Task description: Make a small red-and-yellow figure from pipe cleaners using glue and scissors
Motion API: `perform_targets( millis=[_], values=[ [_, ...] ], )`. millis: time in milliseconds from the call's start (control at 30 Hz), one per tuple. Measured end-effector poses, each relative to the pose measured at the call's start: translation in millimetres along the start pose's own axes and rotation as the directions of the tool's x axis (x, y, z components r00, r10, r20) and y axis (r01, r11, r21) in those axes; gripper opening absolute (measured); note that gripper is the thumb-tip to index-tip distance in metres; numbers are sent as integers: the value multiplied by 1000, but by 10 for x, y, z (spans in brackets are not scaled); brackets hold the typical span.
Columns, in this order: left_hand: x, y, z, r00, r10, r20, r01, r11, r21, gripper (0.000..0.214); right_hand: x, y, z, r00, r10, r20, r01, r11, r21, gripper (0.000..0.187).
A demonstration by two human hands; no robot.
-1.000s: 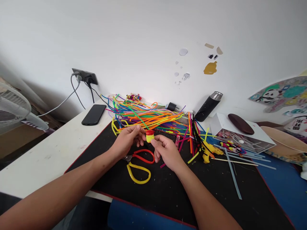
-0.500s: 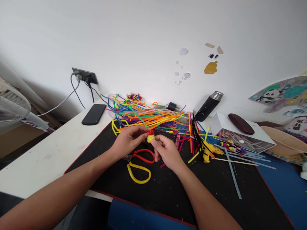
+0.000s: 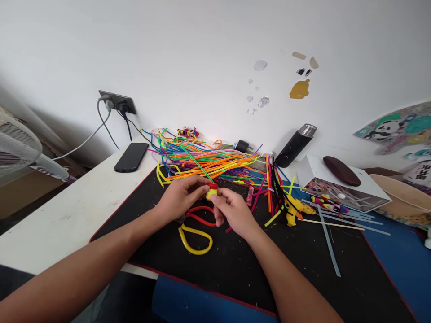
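Note:
Between both hands is a small wound pipe-cleaner piece (image 3: pixel 212 192), red on top and yellow below. A green stem rises from its top toward the upper left. My left hand (image 3: pixel 183 195) pinches it from the left, thumb and fingertips closed at the red part. From the other side my right hand (image 3: pixel 232 211) grips the yellow part with thumb and index finger, the other fingers curled. Below the hands lie scissors (image 3: pixel 195 240) with one red and one yellow handle; the left hand hides most of their blades.
Behind the hands spreads a pile of coloured pipe cleaners (image 3: pixel 202 159). A yellow glue gun (image 3: pixel 294 211), glue sticks (image 3: pixel 330 244) and a black flask (image 3: pixel 296 146) are on the right, near a white box (image 3: pixel 353 190). A phone (image 3: pixel 131 157) lies on the left.
The view has shifted slightly. Both hands keep their hold on the red and yellow piece, with almost no movement; the left hand covers a little more of the scissors.

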State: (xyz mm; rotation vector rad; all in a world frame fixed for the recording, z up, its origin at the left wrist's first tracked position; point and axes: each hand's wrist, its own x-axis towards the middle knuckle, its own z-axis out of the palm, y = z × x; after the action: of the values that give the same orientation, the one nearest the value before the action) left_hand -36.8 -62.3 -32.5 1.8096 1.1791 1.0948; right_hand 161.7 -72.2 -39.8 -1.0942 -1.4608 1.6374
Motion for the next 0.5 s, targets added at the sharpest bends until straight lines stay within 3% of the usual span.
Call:
perform_targets(
  millis=[167,500],
  values=[
    [9,1,-63,983,179,35,-181,934,307,26,-4,43,1,999,-25,-29,21,993,-113,30],
    [10,-62,-42,974,215,65,-224,917,330,23,6,107,-20,998,-45,-38,36,976,-215,27]
  ],
)
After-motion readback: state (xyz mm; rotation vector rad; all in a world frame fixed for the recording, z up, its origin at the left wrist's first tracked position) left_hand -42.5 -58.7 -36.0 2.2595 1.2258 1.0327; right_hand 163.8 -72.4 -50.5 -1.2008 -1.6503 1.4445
